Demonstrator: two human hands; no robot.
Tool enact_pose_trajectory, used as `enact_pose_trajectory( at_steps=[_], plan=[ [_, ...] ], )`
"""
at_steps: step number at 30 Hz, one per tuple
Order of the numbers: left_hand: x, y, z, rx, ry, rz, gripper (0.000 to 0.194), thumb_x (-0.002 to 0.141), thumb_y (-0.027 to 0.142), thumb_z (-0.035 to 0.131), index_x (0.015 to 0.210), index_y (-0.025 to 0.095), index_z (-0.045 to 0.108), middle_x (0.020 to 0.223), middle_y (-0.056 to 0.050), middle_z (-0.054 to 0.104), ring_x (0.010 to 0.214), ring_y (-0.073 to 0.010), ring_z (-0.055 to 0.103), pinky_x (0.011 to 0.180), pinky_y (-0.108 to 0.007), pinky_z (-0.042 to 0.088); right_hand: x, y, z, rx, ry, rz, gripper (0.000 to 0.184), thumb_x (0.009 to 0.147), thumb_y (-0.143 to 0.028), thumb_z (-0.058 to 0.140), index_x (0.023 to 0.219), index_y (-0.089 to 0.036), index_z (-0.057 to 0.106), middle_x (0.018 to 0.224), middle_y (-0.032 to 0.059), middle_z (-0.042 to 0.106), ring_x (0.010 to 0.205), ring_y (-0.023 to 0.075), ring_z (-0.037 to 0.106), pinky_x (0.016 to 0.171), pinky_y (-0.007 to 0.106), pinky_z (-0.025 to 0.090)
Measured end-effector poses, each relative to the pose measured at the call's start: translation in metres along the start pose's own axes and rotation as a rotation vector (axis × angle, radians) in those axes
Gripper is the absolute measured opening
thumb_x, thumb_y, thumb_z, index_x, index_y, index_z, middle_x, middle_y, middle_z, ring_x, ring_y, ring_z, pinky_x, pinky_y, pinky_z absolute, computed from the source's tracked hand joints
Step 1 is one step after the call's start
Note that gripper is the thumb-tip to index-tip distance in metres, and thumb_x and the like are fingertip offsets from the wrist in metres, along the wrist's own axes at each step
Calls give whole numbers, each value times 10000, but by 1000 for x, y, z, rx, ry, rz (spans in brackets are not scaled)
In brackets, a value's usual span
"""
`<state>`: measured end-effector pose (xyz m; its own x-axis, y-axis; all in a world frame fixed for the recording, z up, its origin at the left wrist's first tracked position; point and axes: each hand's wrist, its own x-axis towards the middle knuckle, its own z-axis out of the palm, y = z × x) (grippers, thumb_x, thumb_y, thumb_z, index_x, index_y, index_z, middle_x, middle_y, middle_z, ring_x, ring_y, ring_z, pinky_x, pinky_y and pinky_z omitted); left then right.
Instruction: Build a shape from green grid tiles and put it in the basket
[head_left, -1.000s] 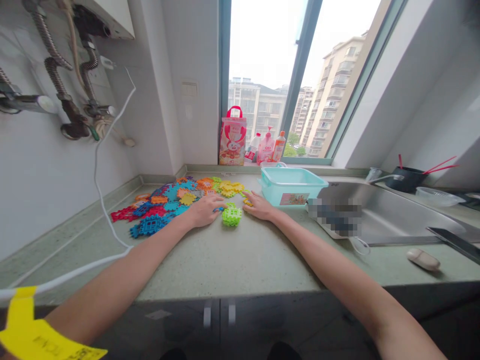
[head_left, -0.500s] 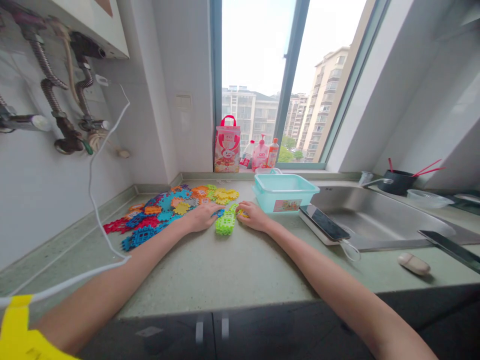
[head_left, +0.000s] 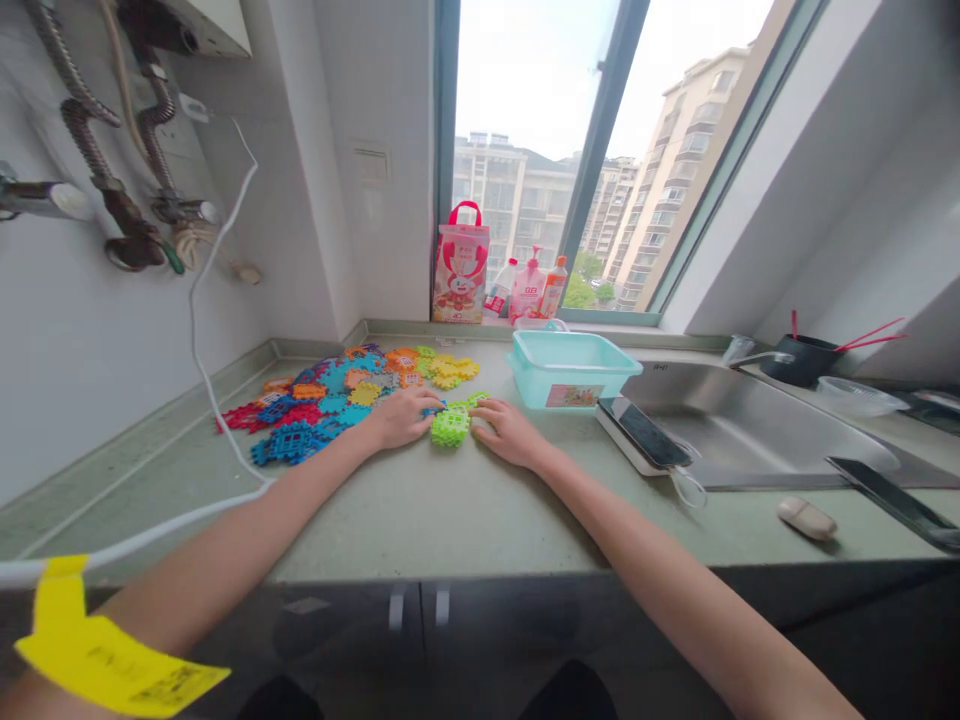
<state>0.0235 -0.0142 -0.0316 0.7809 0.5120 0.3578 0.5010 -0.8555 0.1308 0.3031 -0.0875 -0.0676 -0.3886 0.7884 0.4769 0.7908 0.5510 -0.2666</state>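
A green plastic block assembly (head_left: 450, 428) sits on the counter between my two hands. My left hand (head_left: 401, 418) rests to its left with fingers curled over a small blue block piece at the edge of the pile. My right hand (head_left: 510, 432) lies on the counter to the right, fingers stretched out low and touching the green blocks. A pile of colourful interlocking blocks (head_left: 330, 400) in blue, red, orange and yellow spreads out behind and left of my left hand.
A teal plastic basin (head_left: 574, 368) stands right of the blocks, with a phone (head_left: 643, 432) beside it at the steel sink's (head_left: 757, 440) edge. A white cable (head_left: 217, 420) crosses the counter's left. A pink bag (head_left: 460, 275) and bottles (head_left: 529, 290) stand at the window.
The view shifted slightly. My right hand has drawn back a little and flattened beside the green blocks; the yellow piece under its fingers no longer shows. My left hand stays put.
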Motion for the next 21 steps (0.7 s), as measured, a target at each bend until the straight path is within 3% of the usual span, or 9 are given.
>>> enact_pose_trajectory(
  at_steps=[5,11,17,21],
  plan=[
    [0,10,2,10,34,21,346,941,251,582,1223,231,781,1278,-73,756,1199,-248,691,1107,-363,511,-18,-12,-10,-24,-6,29,324,1010,-256,636,1313,-226,748,1402,138,701,1322,288,639,1179,440,464],
    [-7,11,1,119,57,-215,345,916,258,559,1168,230,793,1234,-65,780,1195,-262,690,1068,-363,519,-13,-15,-19,-4,5,116,117,996,-273,657,1064,-218,734,1140,86,760,1084,232,680,1004,342,496],
    [-10,14,-3,345,90,-458,398,887,222,564,1208,215,799,1189,-113,794,1173,-345,676,1050,-497,478,-6,-14,-16,-68,-22,164,95,983,-276,666,975,-193,711,1045,84,755,999,221,663,925,306,467],
    [-11,10,-14,457,137,-428,349,895,223,563,1145,223,807,1223,-122,781,1226,-369,629,1077,-541,438,-5,-17,-14,-57,-1,160,79,966,-248,670,926,-191,707,1022,86,755,985,221,662,914,302,460]
  ],
)
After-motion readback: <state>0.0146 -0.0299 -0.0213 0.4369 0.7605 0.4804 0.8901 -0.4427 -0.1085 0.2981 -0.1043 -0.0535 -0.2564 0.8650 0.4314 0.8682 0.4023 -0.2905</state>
